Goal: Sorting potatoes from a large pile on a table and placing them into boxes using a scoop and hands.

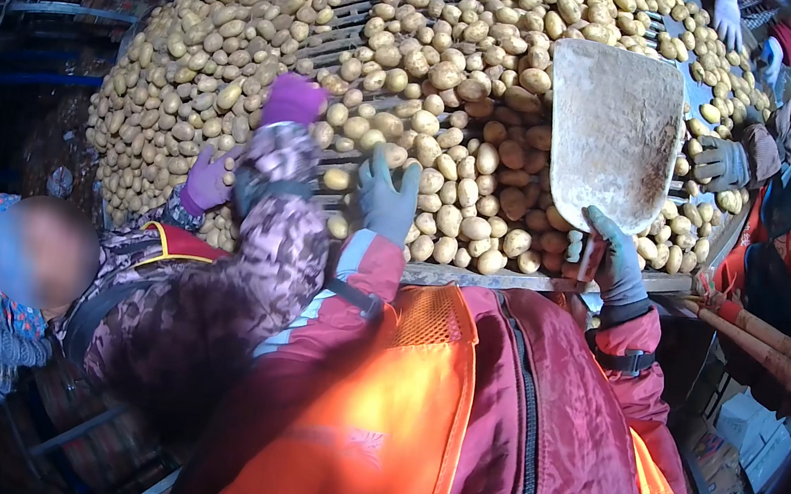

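Observation:
Many loose potatoes cover a slatted metal sorting table. My right hand, in a grey-blue glove, grips the short handle of a scuffed, dirt-stained scoop shovel. Its broad blade points away from me above the potatoes, and its shadow darkens those to its left. My left hand, gloved alike, rests with spread fingers at the potatoes near the table's front edge. Its fingertips touch or nearly touch a few of them; I see none enclosed in it.
Close on my left, a co-worker in purple gloves reaches across the potatoes. At the right, another person's grey-gloved hand is over the table, with more gloved hands beyond. Reddish poles jut out at the right, above white boxes.

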`<state>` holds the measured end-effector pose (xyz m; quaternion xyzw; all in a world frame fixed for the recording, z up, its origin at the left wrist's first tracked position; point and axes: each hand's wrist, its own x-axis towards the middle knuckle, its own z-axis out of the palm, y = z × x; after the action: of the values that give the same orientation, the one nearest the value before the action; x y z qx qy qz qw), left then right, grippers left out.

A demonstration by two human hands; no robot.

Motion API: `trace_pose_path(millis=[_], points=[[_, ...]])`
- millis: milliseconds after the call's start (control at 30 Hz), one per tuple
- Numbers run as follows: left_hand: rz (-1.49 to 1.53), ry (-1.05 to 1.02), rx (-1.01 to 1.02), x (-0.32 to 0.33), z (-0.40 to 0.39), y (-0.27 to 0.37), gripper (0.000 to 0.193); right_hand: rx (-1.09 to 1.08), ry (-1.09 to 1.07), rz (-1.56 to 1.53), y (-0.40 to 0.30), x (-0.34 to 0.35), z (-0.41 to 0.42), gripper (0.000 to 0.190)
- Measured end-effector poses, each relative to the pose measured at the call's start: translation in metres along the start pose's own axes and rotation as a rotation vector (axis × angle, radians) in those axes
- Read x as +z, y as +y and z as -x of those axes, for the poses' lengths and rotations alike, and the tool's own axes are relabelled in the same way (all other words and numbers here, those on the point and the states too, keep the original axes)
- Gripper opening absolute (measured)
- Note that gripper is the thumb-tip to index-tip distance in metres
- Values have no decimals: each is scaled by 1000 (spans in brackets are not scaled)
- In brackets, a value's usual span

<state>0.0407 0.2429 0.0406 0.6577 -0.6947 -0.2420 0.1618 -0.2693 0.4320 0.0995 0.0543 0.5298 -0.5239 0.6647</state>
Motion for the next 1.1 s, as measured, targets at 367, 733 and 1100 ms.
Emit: trace_pose_path(millis=[367, 733, 1100], points=[[-54, 28, 263, 57, -37, 37, 77, 3, 17, -39, -4, -7, 9, 29], [-11, -222, 689, 108, 1, 150, 54, -142, 51, 54, 4, -42, 15, 46], [253, -259, 673, 34, -58, 67, 25, -279, 54, -213, 5, -41, 33, 31]])
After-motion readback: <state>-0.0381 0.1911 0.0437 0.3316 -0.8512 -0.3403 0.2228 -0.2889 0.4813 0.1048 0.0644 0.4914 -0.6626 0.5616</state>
